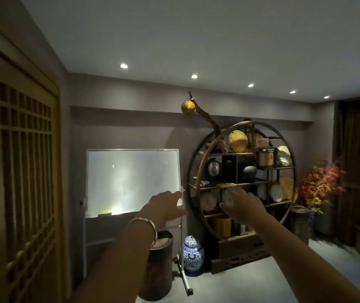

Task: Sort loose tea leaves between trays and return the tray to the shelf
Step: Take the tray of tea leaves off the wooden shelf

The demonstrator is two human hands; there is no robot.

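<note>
A round wooden display shelf (242,123) stands against the far wall, filled with tea cakes, plates and jars. A flat yellowish tray (226,184) lies on its middle board. Both my arms stretch out toward the shelf. My left hand (166,205), with a metal bangle on the wrist, is open with nothing in it, left of the shelf's rim. My right hand (243,204) is open just below the tray, in front of the plates on the lower board. Neither hand touches the tray. No tea leaves can be made out.
A whiteboard on a wheeled stand (132,182) is left of the shelf. A dark wooden barrel (158,265) and a blue-and-white porcelain jar (193,254) stand on the floor below. A latticed wooden door (26,171) is at left; a red-leaved plant (321,184) at right.
</note>
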